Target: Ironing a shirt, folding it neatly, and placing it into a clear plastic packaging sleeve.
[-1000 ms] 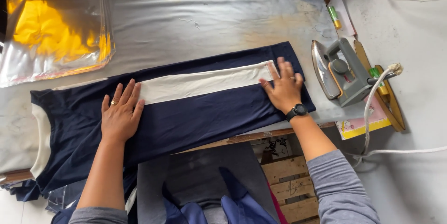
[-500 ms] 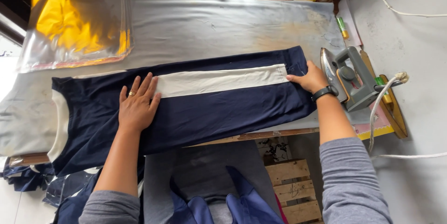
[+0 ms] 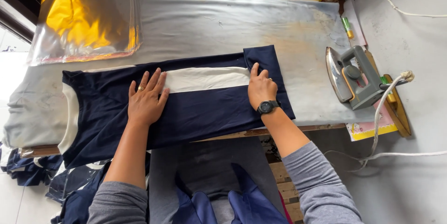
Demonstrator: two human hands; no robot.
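Observation:
A navy garment with a white stripe lies folded lengthwise along the front of a grey padded ironing table. My left hand, wearing a ring, presses flat on the middle of the garment, fingers spread. My right hand, with a black watch on the wrist, holds down the garment's right end, which is folded back over itself toward the left.
A grey iron stands on its side on a yellow board at the table's right end, its cord trailing off right. A clear plastic bag with yellow cloth lies at back left. More navy cloth hangs off the lower left.
My right hand has moved left from the garment's far right end, folding that end back over itself. My left hand stays pressed on the middle.

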